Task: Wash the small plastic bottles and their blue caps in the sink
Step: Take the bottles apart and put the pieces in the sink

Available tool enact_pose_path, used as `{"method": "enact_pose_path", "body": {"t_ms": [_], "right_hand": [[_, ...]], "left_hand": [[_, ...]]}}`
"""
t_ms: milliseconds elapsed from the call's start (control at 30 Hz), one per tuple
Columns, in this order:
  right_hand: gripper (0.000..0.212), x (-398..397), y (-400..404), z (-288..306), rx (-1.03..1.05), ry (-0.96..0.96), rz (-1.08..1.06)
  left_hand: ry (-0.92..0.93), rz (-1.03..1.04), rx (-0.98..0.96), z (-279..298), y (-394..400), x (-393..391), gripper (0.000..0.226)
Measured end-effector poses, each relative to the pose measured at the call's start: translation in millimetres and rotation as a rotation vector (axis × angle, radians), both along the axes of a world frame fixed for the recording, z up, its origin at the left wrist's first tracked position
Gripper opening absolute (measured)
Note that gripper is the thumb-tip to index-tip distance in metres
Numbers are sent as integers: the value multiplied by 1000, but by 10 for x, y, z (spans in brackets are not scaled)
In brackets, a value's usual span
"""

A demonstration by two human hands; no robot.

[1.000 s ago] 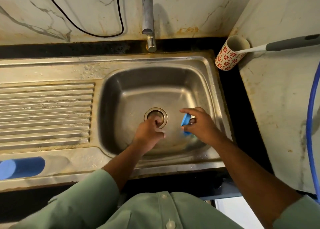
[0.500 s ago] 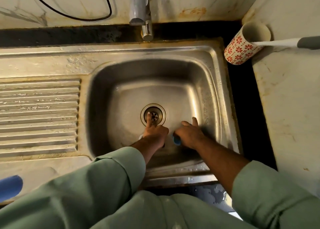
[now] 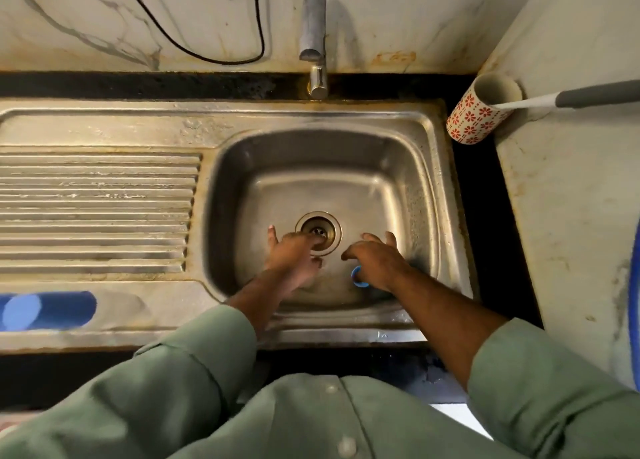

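Both hands were down in the steel sink [image 3: 429, 167], which suits the job: whatever is washed there stays under the tap [image 3: 313, 35], though no water could be seen running. The only task item plainly in view was one blue cap [image 3: 356, 278], lying on the basin floor just under the wrist side of the right hand [image 3: 375, 264], apparently set down where it could not roll off. That hand hovered palm down over it with fingers spread and loose, its grip released and holding nothing that showed. The left hand [image 3: 294, 254] reached forward with fingers extended so that the fingertips touched the drain strainer [image 3: 318, 231]; I judged it to be feeling at or clearing the drain, its grip likewise released. Its thumb stuck out to the left. No small bottle could be made out; a blurred blue cylinder [image 3: 48, 309] lay on the drainboard at the near left, and what it was could not be told. A flowered cup [image 3: 479, 115] stood on the dark counter [image 3: 485, 195] right of the sink.
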State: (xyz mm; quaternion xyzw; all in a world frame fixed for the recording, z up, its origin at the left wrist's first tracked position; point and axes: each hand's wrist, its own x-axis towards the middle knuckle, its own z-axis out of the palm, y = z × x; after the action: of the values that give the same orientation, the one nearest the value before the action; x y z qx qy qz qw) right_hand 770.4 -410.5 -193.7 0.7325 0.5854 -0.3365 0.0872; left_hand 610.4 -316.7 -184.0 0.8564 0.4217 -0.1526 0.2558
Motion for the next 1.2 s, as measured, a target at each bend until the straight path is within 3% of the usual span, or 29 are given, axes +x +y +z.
{"method": "enact_pose_path", "body": {"t_ms": [200, 467, 667, 800, 1000, 1133, 1200], "right_hand": [[46, -522, 94, 199, 261, 107, -28], [41, -1832, 287, 1016, 448, 585, -315], [53, -2918, 459, 1321, 540, 829, -428], [79, -3412, 624, 1262, 567, 797, -429], [48, -3653, 713, 1216, 671, 730, -544], [41, -3497, 545, 1347, 731, 739, -636], [40, -3355, 459, 1426, 744, 754, -654]], "left_hand": [[-473, 358, 68, 365, -195, -804, 43], [-859, 531, 378, 548, -530, -2102, 18], [-959, 505, 425, 513, -502, -2901, 17], [-942, 684, 208, 430, -363, -3274, 11], [-939, 780, -41, 437, -194, -3325, 35], [-939, 639, -36, 508, -131, -3152, 83], [-954, 574, -70, 567, -125, -3014, 74]]}}
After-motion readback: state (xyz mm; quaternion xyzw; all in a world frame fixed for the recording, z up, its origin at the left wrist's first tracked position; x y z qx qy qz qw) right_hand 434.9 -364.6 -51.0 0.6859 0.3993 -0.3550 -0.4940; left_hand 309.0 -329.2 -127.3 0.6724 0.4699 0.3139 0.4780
